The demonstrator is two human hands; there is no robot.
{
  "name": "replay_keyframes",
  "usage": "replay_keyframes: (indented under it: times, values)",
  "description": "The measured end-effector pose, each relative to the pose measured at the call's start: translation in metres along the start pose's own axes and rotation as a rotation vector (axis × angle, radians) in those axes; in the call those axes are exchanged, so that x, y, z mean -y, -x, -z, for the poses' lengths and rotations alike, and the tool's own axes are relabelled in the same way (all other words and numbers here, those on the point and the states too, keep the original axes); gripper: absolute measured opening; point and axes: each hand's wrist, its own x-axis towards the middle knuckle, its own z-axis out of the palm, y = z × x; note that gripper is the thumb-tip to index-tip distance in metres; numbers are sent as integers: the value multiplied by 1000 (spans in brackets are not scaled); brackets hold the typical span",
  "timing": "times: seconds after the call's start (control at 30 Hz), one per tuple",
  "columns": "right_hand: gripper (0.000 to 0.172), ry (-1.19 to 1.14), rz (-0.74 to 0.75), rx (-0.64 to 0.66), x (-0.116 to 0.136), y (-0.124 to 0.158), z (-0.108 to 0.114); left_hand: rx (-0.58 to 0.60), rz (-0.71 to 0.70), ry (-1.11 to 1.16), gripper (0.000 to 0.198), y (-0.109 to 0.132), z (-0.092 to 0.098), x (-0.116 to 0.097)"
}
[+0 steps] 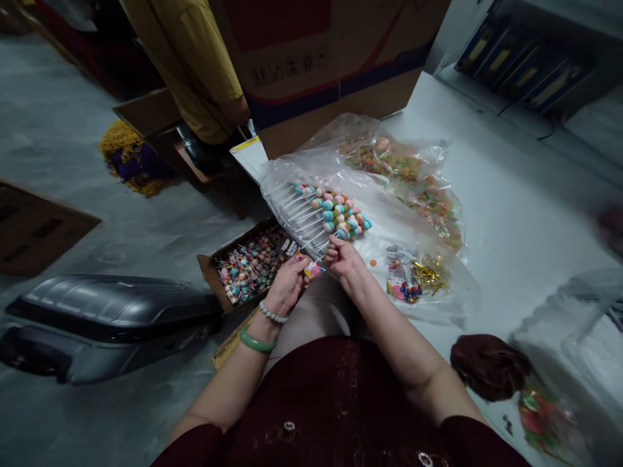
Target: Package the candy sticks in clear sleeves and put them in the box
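Maroon sleeves ended in forearms angled inward. Right hand had fingers closed on sticks of pastel lollipops lying just beyond them; left hand pinched a pink-wrapped piece beside them.

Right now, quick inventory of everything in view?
pastel ball lollipops: many, multicoloured, white sticks, on the bag
clear plastic bag: one, under the lollipops
wrapped lollipops: many, mixed colours, in an open cardboard box
coloured candy: many, mixed colours, in plastic beyond the lollipops
gold tinsel: one tangle, right of the hands
brown cloth: one bundle, lower right
cardboard carton: one, brown, top centre
hard shell: one, dark grey, floor at left
tassel: one, yellow and purple, floor
co-worker: one, yellow shirt, top left
left hand: pinching pink packet; green bangle
right hand: on the lollipop sticks
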Motion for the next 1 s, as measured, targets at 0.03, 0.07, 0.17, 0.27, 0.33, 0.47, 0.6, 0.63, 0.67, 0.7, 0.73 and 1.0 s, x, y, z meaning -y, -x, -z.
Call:
replay_keyframes:
  times: [0.03, 0.07, 0.17, 0.27, 0.33, 0.47, 0.6, 0.63, 0.67, 0.7, 0.73, 1.0]
  values:
    - [32, 16, 38, -36, -1, 3, 5, 12, 10, 5, 31, 1, 1, -2]
    - [32, 30, 77, -73, -2, 7, 10, 20, 17, 8, 31, 2, 1, -4]
    - [26, 162, 204, -154, -1, 22, 31, 20, 15, 25, 30, 2, -1, -6]
    - [22, 401, 353, -221, 5, 35, 53, 16, 44, 86, 23, 1, -13, -4]
    - [23, 482, 439, -254, 8, 42, 66, 20, 101, 110, 15, 0, -23, -2]
    - [23, 602, 590, -264, 10, 68, 92, 43, 136, 133, 5, 0, -40, -2]
    - [19, 752, 647, -192, -4, 112, 118, 42, 110, 116, 9, 1, -45, -7]
    - [19, 751, 638, -193, -9, 124, 124, 43, 109, 114, 10, 1, -45, -8]
    - [18, 748, 625, -191, -16, 134, 130, 43, 111, 121, 10, 1, -46, -8]
    - [17, 730, 620, -202, -23, 143, 135, 39, 116, 140, 10, 2, -48, -8]
    - [16, 711, 621, -225, -29, 151, 139, 34, 127, 165, 10, 3, -51, -8]
    - [14, 902, 941, -387, -43, 168, 145, 41, 284, 244, 9, 18, -77, -2]
